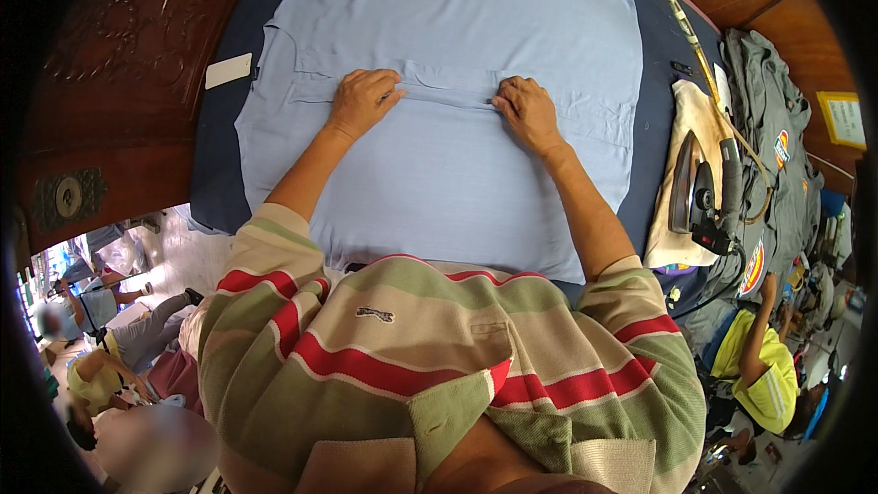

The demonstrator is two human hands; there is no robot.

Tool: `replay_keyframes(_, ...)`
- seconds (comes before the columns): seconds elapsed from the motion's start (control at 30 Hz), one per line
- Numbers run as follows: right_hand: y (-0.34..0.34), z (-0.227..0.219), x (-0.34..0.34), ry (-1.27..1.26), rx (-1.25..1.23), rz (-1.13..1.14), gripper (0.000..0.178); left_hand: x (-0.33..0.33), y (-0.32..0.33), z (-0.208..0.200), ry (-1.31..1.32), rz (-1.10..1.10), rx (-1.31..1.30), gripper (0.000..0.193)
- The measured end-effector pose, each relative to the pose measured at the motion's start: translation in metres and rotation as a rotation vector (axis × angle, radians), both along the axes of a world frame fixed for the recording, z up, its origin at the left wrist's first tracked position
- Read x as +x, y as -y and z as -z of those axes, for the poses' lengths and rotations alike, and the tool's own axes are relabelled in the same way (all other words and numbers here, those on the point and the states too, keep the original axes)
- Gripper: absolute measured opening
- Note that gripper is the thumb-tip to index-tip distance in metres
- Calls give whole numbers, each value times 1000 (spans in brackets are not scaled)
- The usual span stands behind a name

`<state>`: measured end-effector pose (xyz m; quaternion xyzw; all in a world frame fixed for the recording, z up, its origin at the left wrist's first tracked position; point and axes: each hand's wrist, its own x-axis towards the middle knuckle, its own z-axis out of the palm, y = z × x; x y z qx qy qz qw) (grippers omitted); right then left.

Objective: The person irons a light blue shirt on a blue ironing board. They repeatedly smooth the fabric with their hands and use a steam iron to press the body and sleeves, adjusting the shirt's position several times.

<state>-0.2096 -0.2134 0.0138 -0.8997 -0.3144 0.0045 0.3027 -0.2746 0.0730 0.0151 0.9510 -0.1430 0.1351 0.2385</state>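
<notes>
A light blue shirt [439, 192] lies spread across a dark blue padded table. Its placket runs sideways between my hands, with a raised fold of cloth along it. My left hand [363, 101] pinches the placket's left part, fingers curled and thumb against the fabric. On the right part, my right hand [527, 112] grips the cloth the same way, its fingers bent. Both hands rest low on the shirt. A small wrinkled area shows right of my right hand. What lies under my fingertips is hidden.
An iron [695, 197] with a cord stands on a cream cloth [668, 233] at the right. Beyond it lie grey garments [777, 110]. A white card [229, 71] sits at the table's left edge. Carved wooden panels [119, 55] rise at left; other people are behind on both sides.
</notes>
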Motion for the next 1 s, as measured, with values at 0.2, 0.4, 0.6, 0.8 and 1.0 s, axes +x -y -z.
replay_keyframes(0.2, 9, 1, -1, 26, 56, -104, 14, -11, -1, -1, -53, 3, 41, 18)
replay_keyframes(0.4, -7, -26, -9, -134, 100, -55, 19, -6, 4, -8, -33, 29, 102, 13)
replay_keyframes(0.6, -35, -18, -8, -23, 72, -253, 20, 9, 13, -7, -99, 125, -30, 7)
replay_keyframes(0.8, -38, -18, -3, -132, 59, -215, 20, 17, 13, -12, -209, 100, -213, 11)
replay_keyframes(1.0, -37, -26, 2, -287, 74, -126, 17, 18, 16, -17, -255, 41, -143, 16)
